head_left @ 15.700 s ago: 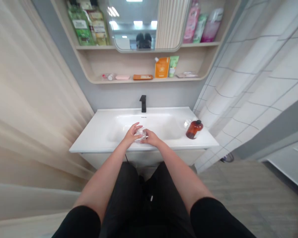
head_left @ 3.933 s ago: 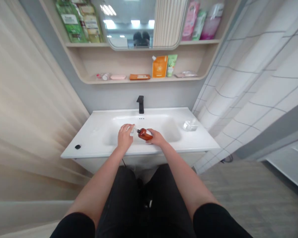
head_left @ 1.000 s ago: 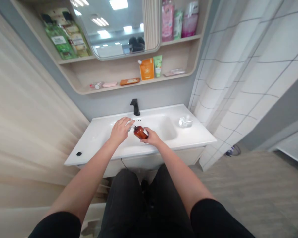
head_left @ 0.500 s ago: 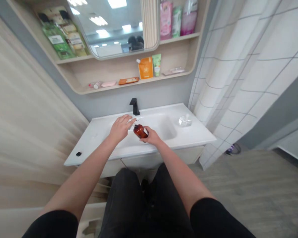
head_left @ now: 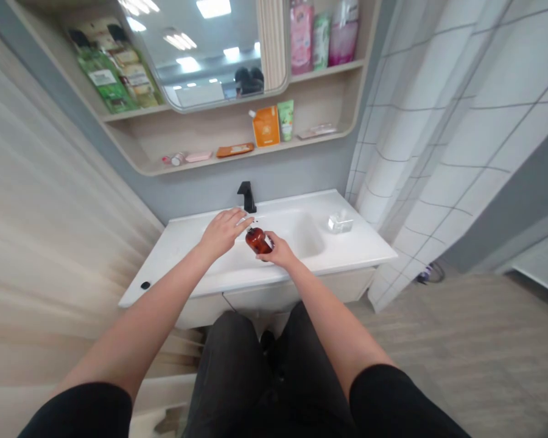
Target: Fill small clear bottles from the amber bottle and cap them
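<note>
An amber-brown bottle (head_left: 256,241) is tilted over the white sink, its dark neck pointing up and left. My right hand (head_left: 276,250) is wrapped around the lower part of its body. At the top end, my left hand (head_left: 226,230) hovers with fingers stretched out over the neck. Between those fingers and the neck a small pale part shows; most of it is hidden, and whether the fingers touch it is unclear. The sink basin (head_left: 308,234) lies beneath both hands, and the black faucet (head_left: 246,196) stands just behind them.
A clear box (head_left: 340,222) sits on the counter's right side, a small black round piece (head_left: 145,285) on its left. Above, the shelf holds an orange pouch (head_left: 266,126), a green tube (head_left: 285,120) and several bottles. A mirror (head_left: 210,48) hangs behind.
My left hand has shifted slightly up and right, its fingers reaching further over the bottle's neck and covering more of the pale part. My right hand and the bottle stay nearly still.
</note>
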The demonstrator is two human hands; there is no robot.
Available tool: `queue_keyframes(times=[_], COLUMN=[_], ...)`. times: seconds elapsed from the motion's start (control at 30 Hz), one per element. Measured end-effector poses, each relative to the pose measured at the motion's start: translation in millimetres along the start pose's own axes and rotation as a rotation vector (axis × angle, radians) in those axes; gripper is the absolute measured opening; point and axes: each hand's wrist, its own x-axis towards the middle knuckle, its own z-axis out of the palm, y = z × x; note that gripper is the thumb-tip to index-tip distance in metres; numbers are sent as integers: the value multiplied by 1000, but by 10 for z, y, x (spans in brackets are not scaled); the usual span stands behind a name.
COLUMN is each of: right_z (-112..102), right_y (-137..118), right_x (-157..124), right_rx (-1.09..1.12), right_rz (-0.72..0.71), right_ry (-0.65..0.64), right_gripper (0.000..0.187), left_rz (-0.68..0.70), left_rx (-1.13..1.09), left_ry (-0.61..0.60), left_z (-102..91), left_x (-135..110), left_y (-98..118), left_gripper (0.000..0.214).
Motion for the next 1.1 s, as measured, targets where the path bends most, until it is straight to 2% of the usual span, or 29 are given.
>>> queue_keyframes(times=[0.3,0.57,0.83,1.1], right_z=[3,-6,-22,-6], right_y=[-2,-38,-55,-42], right_x=[5,-16,-7,2], right_rx=[-5,23,48,53], right_rz=[3,25,15,4], right_ry=[25,34,28,39], right_gripper=[94,94,90,89], left_rz=[68,193,243,263], left_rx=[7,59,102,54], left_ry=[-27,-43,-87,-30], left_z=[-85,-171,-250,-217], left_x=[89,187,230,242], left_y=[-1,-31,-9,-9], left_gripper=[66,56,53,52])
